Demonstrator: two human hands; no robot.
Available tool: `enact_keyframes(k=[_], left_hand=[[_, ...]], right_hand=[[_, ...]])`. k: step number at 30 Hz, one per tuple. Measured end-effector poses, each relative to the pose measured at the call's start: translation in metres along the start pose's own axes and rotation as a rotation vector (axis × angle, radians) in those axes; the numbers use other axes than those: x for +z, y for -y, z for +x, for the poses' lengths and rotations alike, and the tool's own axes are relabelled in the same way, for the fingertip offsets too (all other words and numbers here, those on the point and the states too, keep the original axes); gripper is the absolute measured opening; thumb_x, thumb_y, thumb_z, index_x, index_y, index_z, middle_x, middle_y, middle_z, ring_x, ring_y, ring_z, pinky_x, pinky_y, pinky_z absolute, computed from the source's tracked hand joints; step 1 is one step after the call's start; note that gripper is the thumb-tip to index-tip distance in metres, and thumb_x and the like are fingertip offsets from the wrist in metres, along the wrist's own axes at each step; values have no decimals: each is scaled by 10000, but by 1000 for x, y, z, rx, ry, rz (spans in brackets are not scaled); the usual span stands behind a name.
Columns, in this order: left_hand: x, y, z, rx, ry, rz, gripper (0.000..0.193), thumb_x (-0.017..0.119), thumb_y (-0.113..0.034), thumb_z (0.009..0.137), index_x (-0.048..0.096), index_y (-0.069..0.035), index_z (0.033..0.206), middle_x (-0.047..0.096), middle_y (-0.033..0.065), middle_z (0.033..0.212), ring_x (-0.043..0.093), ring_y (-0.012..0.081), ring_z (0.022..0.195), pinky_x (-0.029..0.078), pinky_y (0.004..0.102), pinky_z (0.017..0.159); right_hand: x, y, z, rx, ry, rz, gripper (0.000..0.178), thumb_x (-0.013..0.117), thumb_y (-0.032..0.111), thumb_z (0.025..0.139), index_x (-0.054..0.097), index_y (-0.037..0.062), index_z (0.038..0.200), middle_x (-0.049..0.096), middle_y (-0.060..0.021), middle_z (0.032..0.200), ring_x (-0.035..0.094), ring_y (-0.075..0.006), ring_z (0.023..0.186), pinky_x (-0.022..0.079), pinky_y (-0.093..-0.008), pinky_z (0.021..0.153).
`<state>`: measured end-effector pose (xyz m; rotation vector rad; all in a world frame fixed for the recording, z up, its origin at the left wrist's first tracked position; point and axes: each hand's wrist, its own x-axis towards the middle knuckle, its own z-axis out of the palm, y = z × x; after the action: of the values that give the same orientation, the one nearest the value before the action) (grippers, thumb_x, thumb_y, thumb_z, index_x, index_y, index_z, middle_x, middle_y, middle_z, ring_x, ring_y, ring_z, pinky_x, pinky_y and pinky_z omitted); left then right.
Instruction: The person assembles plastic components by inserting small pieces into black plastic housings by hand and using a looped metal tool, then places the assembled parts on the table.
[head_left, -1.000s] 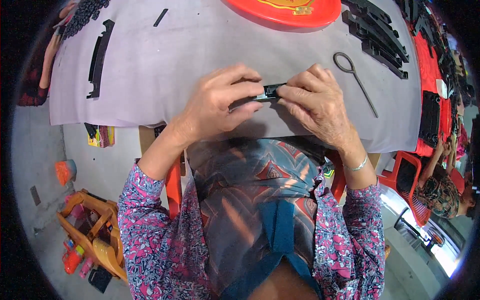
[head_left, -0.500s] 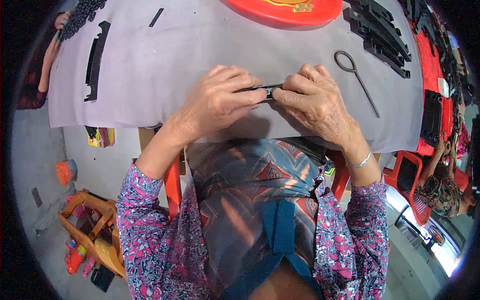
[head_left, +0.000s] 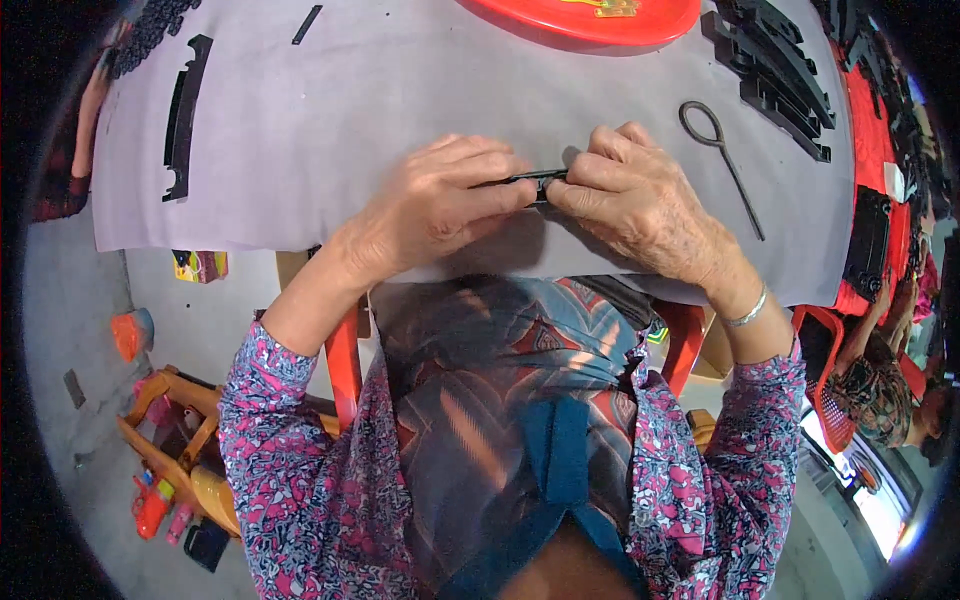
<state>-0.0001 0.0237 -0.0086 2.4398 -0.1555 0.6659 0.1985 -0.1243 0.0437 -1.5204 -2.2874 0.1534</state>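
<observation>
Between my two hands, just above the table's near edge, is a narrow black plastic piece (head_left: 545, 184); most of it is covered by fingers. My left hand (head_left: 455, 195) is closed round its left end, thumb and fingers pinching it. At the other end, my right hand (head_left: 625, 200) grips it with thumb and fingertips close to the left thumb. A metal rod with a looped end (head_left: 722, 140) lies right of my right hand. Farther left on the table rests a long black plastic part (head_left: 187, 120) with notched ends.
A red plate (head_left: 590, 30) holding a yellow item stands at the far edge of view. Black plastic parts (head_left: 775, 80) are piled at far right, a small black strip (head_left: 307, 25) and dark pieces (head_left: 150, 40) at far left. Other people sit at both sides.
Both hands stay closed on the black piece in nearly the same place. My right forearm and elbow have swung slightly outward to the right. The view has shifted a little.
</observation>
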Motion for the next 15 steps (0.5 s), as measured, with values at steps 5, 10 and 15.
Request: enact_keyframes(k=[5,10,15], left_hand=[[1,5,0,27,-6,-32,320,764,-47,723,710,-66,1038,693,91,1098,677,308,964,554,397,794],[0,5,1,15,11,-60,328,768,-45,715,708,-59,1037,686,92,1081,671,306,948,552,400,795],[-1,5,4,6,29,-69,352,762,-35,673,696,-63,1018,677,90,1068,655,308,952,540,391,807]], right_hand=[[-1,-9,5,-84,21,49,159,699,132,713,635,89,852,498,-20,791,534,-206,829,430,-344,711],[0,-13,6,-115,34,88,160,702,133,719,632,78,852,498,-26,791,539,-210,837,446,-349,722],[0,-11,6,-91,35,65,169,707,134,736,637,80,881,499,-24,799,536,-210,837,445,-349,729]])
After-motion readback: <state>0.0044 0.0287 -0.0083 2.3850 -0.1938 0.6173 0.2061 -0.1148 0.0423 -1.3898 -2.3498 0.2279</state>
